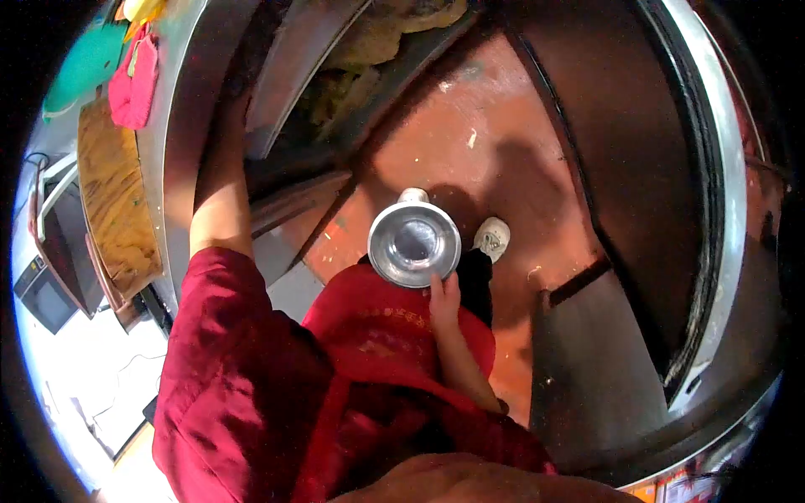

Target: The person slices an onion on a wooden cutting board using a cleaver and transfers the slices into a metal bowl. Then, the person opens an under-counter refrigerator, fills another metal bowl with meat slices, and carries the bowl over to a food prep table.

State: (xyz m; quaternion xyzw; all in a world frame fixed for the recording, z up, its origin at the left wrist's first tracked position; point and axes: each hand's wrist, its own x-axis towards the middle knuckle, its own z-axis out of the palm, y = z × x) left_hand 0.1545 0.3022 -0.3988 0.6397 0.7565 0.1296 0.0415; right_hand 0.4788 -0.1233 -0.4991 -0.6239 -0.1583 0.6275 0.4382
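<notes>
My right hand point(444, 302) grips the near rim of a round metal bowl point(386, 243) in front of my apron. The bowl's shiny inside faces up, and I make out nothing in it. My left forearm point(222, 210) reaches up and forward into a dark cabinet-like opening point(277, 75) at the upper left. Deep shadow hides the left hand there, so its fingers do not show. Close by, inside the opening, lie pale, leafy-looking pieces point(356, 75), too dim to name.
An open dark door panel point(620, 151) with a metal edge point(729, 193) stands at the right. Below is a reddish floor point(495, 109) with small scraps on it. A wooden board point(117, 201), a pink cloth item point(134, 84) and a scale-like device point(50, 293) are at the left.
</notes>
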